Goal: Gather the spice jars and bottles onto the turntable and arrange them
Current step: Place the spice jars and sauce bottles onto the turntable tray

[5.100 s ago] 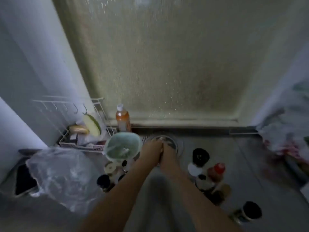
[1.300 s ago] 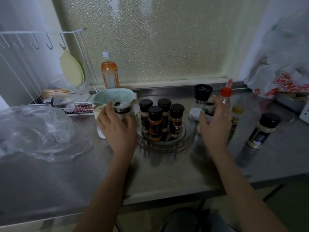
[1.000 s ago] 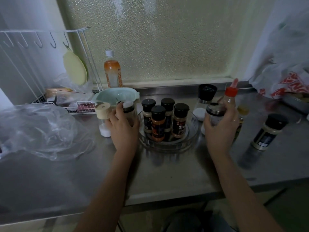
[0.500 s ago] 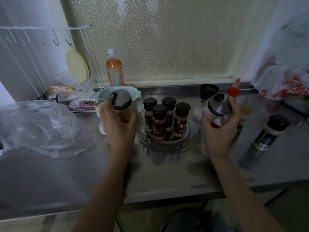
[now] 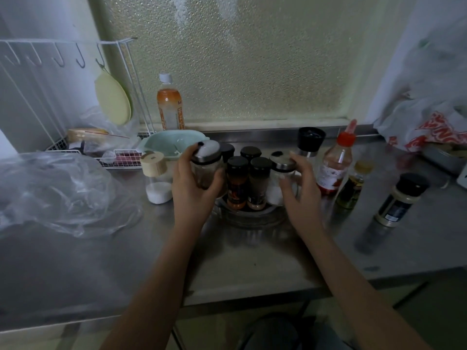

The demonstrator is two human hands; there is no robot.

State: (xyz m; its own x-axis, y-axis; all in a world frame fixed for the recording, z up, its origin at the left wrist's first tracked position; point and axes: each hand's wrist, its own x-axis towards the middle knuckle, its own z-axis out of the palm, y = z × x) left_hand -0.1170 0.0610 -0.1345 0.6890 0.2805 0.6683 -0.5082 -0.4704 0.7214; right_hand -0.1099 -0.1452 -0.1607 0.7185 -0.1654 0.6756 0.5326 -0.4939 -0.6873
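Dim steel counter (image 5: pixel 252 269) under a frosted window. Left hand (image 5: pixel 195 190) clamped round a glass jar of brown spice with a steel lid (image 5: pixel 206 168), held at the left edge of the clear round turntable (image 5: pixel 250 218); whether resting on it yet, cannot tell. Right hand (image 5: pixel 302 190) wrapped on a steel-lidded glass jar of white powder (image 5: pixel 280 180) at the right edge, likewise about to be seated.

Between the hands, already aboard: four black-capped spice jars (image 5: pixel 246 180) standing upright, close together.

Still off, by the look of things: wooden-lidded jar of white grains (image 5: pixel 156 180) just left of the left hand; to the right, black-topped grinder (image 5: pixel 310 142), red-capped sauce bottle (image 5: pixel 333 165), small dark oil bottle (image 5: pixel 353 185), and black-lidded shaker with dark label (image 5: pixel 399 200) well apart. Orange drink bottle (image 5: pixel 169 107) by the window probably not part of it.

Roughly halfway: four placed, two arriving, five waiting, arranging not yet begun.
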